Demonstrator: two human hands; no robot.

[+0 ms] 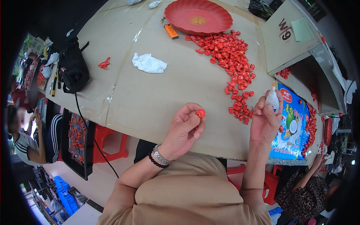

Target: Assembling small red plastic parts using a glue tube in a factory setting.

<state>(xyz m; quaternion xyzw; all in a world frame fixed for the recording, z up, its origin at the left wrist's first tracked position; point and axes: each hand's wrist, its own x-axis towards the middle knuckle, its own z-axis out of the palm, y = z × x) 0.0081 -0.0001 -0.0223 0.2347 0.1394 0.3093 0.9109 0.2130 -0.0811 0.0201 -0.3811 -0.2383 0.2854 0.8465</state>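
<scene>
Pinched between the thumb and fingers of my left hand (184, 127) is a small shiny red piece (200, 113). My right hand (263, 122) grips a small white squeeze bottle (272, 101), held upright with its orange tip pointing up. Both hands are above the near part of the table, apart from each other. Many loose red pieces (236, 67) like the one I hold spread in a curved heap beyond and between my hands. A large red scalloped tray (178, 20) sits at the far end of that heap.
A crumpled white cloth (149, 63), a branched red piece (104, 63) and a small orange block (171, 31) lie on the table (150, 97). A black bag (73, 69) stands left. On the right are a grey box (287, 47) and a blue printed sheet (279, 144). People work on both sides.
</scene>
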